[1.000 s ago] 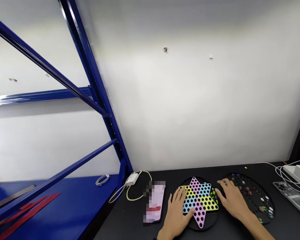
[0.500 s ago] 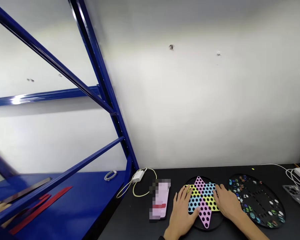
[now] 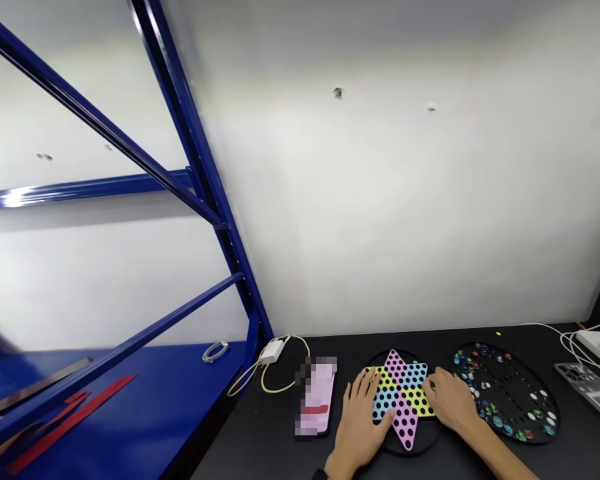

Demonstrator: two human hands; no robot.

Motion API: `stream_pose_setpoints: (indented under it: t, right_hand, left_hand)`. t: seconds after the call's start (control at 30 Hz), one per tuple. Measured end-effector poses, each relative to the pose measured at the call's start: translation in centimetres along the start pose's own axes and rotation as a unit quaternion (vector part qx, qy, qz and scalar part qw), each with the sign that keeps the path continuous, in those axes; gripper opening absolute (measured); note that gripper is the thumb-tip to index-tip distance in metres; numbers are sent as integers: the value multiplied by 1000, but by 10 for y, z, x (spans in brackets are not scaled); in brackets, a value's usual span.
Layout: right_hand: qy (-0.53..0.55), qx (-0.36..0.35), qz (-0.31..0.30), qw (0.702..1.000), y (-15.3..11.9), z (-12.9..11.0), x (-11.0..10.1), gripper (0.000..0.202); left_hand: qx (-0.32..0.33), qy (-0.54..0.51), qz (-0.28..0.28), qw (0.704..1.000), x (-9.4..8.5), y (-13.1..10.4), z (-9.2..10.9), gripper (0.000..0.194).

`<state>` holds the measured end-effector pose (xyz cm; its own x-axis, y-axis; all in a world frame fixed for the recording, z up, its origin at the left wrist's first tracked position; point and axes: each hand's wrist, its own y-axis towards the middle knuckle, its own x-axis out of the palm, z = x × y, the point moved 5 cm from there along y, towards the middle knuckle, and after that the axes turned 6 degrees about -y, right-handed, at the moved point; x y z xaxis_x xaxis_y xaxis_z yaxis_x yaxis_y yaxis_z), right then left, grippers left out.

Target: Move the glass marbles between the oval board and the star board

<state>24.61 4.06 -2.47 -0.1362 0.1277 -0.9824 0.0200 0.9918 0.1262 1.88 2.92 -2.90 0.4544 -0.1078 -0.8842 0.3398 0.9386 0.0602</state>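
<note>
A star-shaped board (image 3: 405,398) with pink, yellow and blue sections and black holes sits over a round black base on the dark table. My left hand (image 3: 363,419) lies on its left side, fingers spread over the yellow and blue sections, thumb near the lower pink point. At the board's right edge, my right hand (image 3: 451,400) has its fingers curled on the yellow and blue sections; whatever they may hold is hidden. Right of that hand lies a round black tray (image 3: 513,393) with many coloured marbles round its rim.
Left of the board is a pink phone-like object (image 3: 319,398), beside a white adapter (image 3: 272,351) with a looped cable. A blue metal frame (image 3: 250,293) and blue shelf (image 3: 180,393) stand at left. At the right are a clear case (image 3: 593,390) and white cables.
My right hand's fingers have curled in at the board's right edge, where they lay flatter before. My left hand stays on the board. The whole view has shifted slightly.
</note>
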Motion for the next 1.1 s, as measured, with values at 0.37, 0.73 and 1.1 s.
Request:
stream_pose_setpoints:
  t: [0.37, 0.73, 1.1]
  right_hand:
    - [12, 13, -1, 1000, 1, 1, 2, 46]
    - [37, 110, 63, 991, 8, 66, -19, 50]
    - [-91, 12, 145, 985, -16, 85, -6, 47]
  left_hand:
    - [-17, -12, -19, 1000, -8, -2, 7, 69]
    - [-15, -18, -10, 1000, -1, -3, -3, 69]
    - [65, -15, 0, 998, -5, -10, 0, 93]
